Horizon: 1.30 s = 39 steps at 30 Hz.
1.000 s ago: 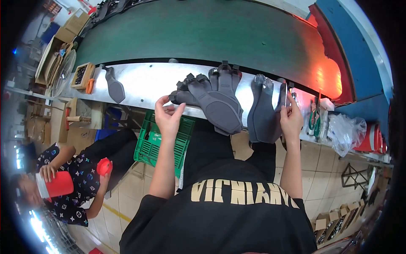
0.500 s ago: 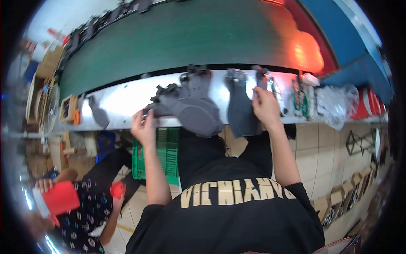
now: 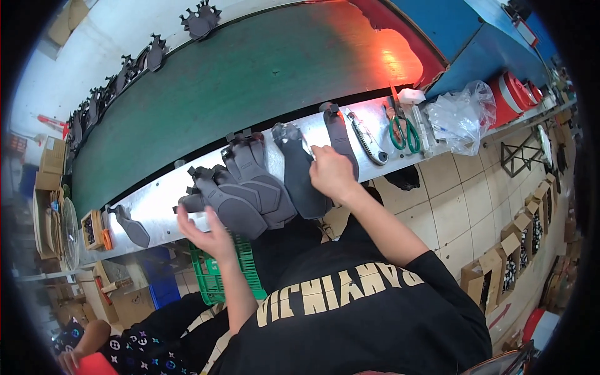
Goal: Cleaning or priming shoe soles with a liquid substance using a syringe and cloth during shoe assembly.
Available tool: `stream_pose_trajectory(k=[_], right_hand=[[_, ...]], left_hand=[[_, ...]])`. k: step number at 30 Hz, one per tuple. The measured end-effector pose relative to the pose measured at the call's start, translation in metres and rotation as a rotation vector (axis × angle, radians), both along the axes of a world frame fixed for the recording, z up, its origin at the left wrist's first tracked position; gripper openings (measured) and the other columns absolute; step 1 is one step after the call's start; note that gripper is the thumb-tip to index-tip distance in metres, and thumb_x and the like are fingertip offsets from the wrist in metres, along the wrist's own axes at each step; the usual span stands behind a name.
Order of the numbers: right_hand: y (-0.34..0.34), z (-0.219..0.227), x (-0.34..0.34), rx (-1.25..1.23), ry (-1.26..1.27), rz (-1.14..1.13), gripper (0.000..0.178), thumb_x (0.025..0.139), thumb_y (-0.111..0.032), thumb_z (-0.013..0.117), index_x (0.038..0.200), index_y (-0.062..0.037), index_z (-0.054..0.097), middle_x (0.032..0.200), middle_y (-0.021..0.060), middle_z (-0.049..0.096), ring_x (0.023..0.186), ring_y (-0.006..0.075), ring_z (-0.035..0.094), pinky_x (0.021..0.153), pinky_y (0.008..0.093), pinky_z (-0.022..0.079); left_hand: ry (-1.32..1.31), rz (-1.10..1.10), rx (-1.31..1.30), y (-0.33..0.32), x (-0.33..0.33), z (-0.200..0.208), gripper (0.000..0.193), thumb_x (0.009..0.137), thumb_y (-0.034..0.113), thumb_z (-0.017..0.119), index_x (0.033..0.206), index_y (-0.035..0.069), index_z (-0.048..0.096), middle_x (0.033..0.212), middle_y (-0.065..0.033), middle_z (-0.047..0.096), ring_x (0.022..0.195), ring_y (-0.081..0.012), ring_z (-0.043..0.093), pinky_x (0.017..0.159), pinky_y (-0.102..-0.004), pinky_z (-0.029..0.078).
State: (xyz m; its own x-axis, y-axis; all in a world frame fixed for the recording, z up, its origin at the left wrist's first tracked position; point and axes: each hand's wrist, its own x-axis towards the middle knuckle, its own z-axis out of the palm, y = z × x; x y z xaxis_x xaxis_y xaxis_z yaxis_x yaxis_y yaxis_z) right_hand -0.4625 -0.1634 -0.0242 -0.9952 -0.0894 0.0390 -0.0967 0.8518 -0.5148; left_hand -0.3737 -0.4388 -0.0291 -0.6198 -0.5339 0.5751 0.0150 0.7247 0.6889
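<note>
**Grey Flat Pieces, Metal Tabletop, Two Bare Hands**

From my remote view I list the following.

- Tabletop: narrow, shiny, running along the near side of a green belt.
- Grey cluster: overlapping rounded pieces, mid-tabletop, overhanging the near edge.
- Left hand: thumb and fingers spread, at the cluster's left end; contact I cannot tell.
- Dark long piece: just right of the cluster, its far end shiny.
- Right hand: fingers curled at the dark long piece's right edge; whether they pinch anything I cannot tell.
- Narrow grey piece: right of the dark long piece, partly behind the right hand.
- Farther right: green-handled scissors, clear plastic bag.
- Left end: lone grey piece, wooden box.
- Below, near side: green crate.
</note>
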Motion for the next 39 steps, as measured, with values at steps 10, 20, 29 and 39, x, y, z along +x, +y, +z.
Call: stream_pose_trajectory(k=[10,20,29,39], right_hand=[[-0.015,0.006,0.000,-0.044,-0.113,0.038,0.039,0.075,-0.014,0.066,0.108,0.0043,0.057,0.102,0.0231,0.063,0.090,0.0384,0.067,0.075,0.0462,0.056],[0.001,0.003,0.023,-0.198,-0.053,-0.008,0.033,0.071,-0.010,0.068,0.102,0.0017,0.061,0.103,0.0250,0.059,0.087,0.0399,0.065,0.074,0.0461,0.055],[-0.034,-0.013,0.016,-0.292,-0.009,0.072,0.034,0.073,-0.012,0.065,0.104,0.0022,0.063,0.100,0.0255,0.060,0.089,0.0413,0.064,0.076,0.0481,0.053],[-0.050,-0.015,0.013,-0.339,0.012,0.109,0.034,0.075,-0.009,0.062,0.107,0.0017,0.060,0.102,0.0233,0.059,0.090,0.0413,0.063,0.075,0.0485,0.052]], left_hand=[[-0.280,-0.721,-0.507,0.095,-0.043,0.029,0.057,0.080,0.025,0.073,0.130,0.006,0.054,0.146,-0.0173,0.042,0.137,-0.0414,0.034,0.110,-0.0514,0.027],[-0.614,-0.759,-0.821,0.109,-0.042,0.016,0.060,0.090,0.046,0.058,0.140,0.015,0.048,0.156,-0.0151,0.026,0.144,-0.0345,0.023,0.114,-0.0560,0.014],[-0.595,-0.752,-0.778,0.069,-0.047,0.005,0.061,0.087,0.046,0.062,0.139,0.015,0.051,0.154,-0.0156,0.032,0.143,-0.0331,0.028,0.115,-0.0528,0.013],[-0.599,-0.744,-0.862,0.041,-0.033,0.023,0.060,0.089,0.050,0.052,0.139,0.016,0.051,0.150,-0.0169,0.038,0.141,-0.0354,0.031,0.112,-0.0523,0.021]])
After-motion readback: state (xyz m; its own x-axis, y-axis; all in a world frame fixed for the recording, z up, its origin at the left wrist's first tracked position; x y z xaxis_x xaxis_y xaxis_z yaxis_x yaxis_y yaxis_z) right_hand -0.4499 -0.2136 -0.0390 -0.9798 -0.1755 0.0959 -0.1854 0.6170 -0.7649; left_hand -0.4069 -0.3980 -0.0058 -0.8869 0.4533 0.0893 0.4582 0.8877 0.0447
